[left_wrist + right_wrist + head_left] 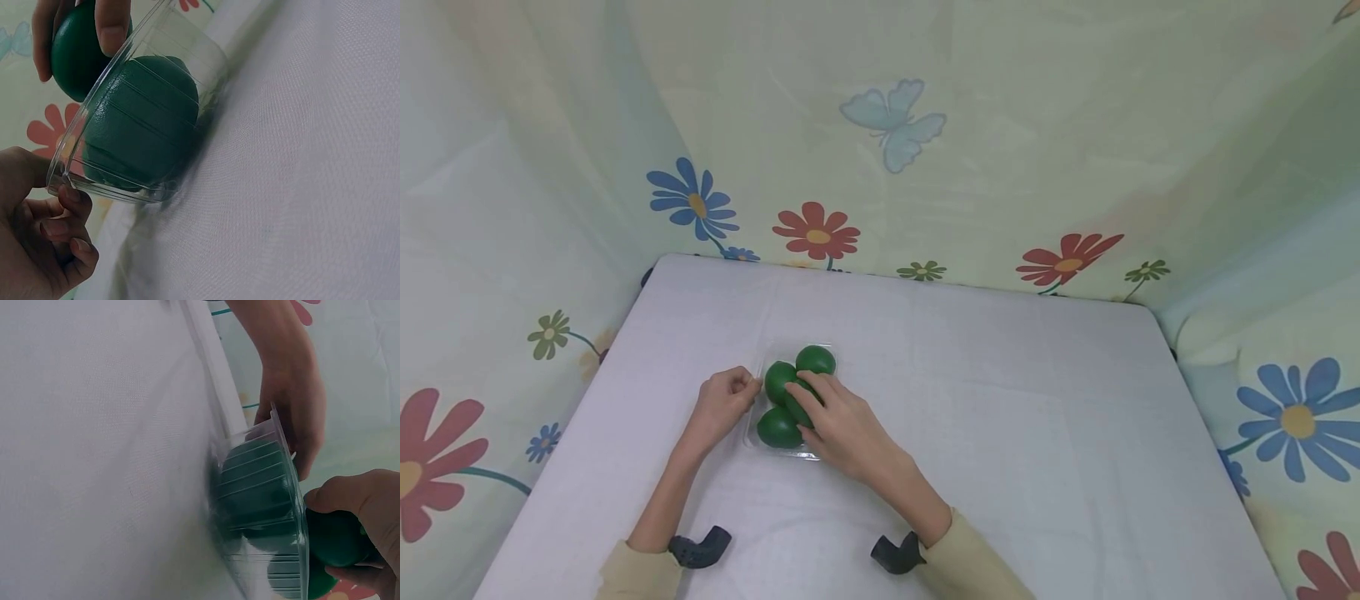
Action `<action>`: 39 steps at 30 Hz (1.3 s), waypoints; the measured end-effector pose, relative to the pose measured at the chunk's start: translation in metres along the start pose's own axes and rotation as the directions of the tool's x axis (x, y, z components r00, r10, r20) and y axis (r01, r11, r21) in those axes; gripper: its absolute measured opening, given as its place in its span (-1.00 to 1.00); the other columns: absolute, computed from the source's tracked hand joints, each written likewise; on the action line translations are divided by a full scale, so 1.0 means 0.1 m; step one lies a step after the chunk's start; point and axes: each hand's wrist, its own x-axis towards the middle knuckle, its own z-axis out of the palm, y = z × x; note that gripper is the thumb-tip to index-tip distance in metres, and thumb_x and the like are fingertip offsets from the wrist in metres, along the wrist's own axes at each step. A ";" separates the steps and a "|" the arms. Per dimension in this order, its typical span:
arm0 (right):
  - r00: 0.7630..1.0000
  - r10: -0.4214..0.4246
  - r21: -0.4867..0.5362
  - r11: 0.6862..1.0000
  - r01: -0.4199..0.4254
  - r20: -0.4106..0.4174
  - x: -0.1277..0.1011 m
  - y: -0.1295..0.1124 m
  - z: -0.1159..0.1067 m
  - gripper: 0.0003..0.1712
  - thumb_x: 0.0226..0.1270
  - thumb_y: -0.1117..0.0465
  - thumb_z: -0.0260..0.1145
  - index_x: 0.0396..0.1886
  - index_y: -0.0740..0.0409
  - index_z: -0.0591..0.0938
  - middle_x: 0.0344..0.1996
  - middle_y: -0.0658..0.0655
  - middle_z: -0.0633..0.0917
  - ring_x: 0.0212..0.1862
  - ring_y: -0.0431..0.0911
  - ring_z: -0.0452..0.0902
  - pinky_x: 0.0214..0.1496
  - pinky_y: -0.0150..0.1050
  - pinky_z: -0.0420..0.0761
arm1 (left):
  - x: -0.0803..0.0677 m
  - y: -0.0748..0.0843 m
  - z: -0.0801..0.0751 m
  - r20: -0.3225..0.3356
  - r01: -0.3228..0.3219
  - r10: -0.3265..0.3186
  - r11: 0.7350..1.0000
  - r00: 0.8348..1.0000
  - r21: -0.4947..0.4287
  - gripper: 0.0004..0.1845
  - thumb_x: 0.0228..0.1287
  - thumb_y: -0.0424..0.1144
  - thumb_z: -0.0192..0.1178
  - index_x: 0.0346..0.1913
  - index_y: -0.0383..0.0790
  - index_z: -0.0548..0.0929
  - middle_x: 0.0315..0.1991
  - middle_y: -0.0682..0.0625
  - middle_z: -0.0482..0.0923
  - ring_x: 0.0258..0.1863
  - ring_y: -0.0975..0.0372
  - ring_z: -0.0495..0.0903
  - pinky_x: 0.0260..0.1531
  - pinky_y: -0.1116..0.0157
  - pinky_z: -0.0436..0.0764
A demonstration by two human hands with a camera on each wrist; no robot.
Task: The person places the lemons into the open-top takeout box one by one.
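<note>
A clear plastic box [750, 435] stands on the white table, left of the middle in the head view. In it lie a green lime [816, 360] at the back, another lime [778, 379] on the left and a third lime [778, 427] in front. The right hand [848, 427] grips one more lime [76, 55] above them, fingers and thumb spread around it; the left wrist view shows it higher than the box rim. At the box's left side, the left hand [724, 400] pinches the rim between thumb and forefinger, its other fingers curled below.
White cloth covers the table [1000, 433]. A curtain [1000, 125] printed with flowers and a butterfly hangs around the back and sides. Dark curved pieces, one at the left wrist [700, 548] and one at the right wrist [897, 553], jut inward over the table.
</note>
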 end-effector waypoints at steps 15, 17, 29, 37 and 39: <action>0.999 0.033 -0.056 0.998 -0.033 0.000 -0.05 0.00 0.06 -0.39 0.26 0.15 0.54 0.28 0.16 0.58 0.29 0.19 0.58 0.30 0.03 0.52 0.27 -0.24 0.59 | 0.01 0.01 0.01 0.001 -0.002 0.002 1.000 1.000 0.005 -0.73 0.46 -0.23 0.13 -0.36 -0.38 0.59 -0.64 -0.09 0.53 -0.63 0.25 0.37 -0.60 0.37 0.34; 0.999 0.040 -0.048 0.998 -0.041 -0.022 -0.07 0.00 0.07 -0.42 0.27 0.13 0.54 0.25 0.16 0.60 0.27 0.18 0.61 0.29 0.02 0.53 0.27 -0.24 0.60 | 0.01 0.01 0.00 -0.002 -0.003 0.003 1.000 1.000 0.001 -0.74 0.46 -0.24 0.14 -0.36 -0.38 0.59 -0.64 -0.08 0.53 -0.63 0.25 0.37 -0.59 0.37 0.35; 0.996 0.082 0.013 0.997 -0.082 -0.028 -0.08 0.01 0.10 -0.45 0.29 0.13 0.54 0.23 0.17 0.64 0.24 0.17 0.65 0.28 0.00 0.56 0.26 -0.25 0.60 | 0.00 0.03 0.00 0.004 -0.003 0.003 1.000 1.000 -0.013 -0.75 0.45 -0.25 0.15 -0.35 -0.37 0.58 -0.65 -0.06 0.51 -0.64 0.28 0.34 -0.61 0.37 0.32; 0.993 0.095 0.060 0.994 -0.091 -0.068 -0.14 0.03 -0.01 -0.44 0.27 0.12 0.55 0.22 0.17 0.64 0.24 0.19 0.65 0.28 0.01 0.57 0.26 -0.23 0.60 | 0.00 -0.01 0.00 0.018 0.001 -0.001 1.000 1.000 0.002 -0.74 0.46 -0.22 0.13 -0.33 -0.38 0.59 -0.63 -0.10 0.53 -0.62 0.25 0.34 -0.59 0.37 0.33; 0.990 0.103 0.075 0.993 -0.096 -0.100 -0.17 0.06 -0.08 -0.45 0.25 0.14 0.56 0.20 0.17 0.64 0.21 0.18 0.67 0.27 0.00 0.58 0.25 -0.22 0.61 | -0.01 -0.02 -0.01 0.020 0.007 -0.007 1.000 1.000 0.004 -0.73 0.46 -0.21 0.13 -0.33 -0.37 0.59 -0.61 -0.11 0.54 -0.60 0.23 0.35 -0.58 0.37 0.34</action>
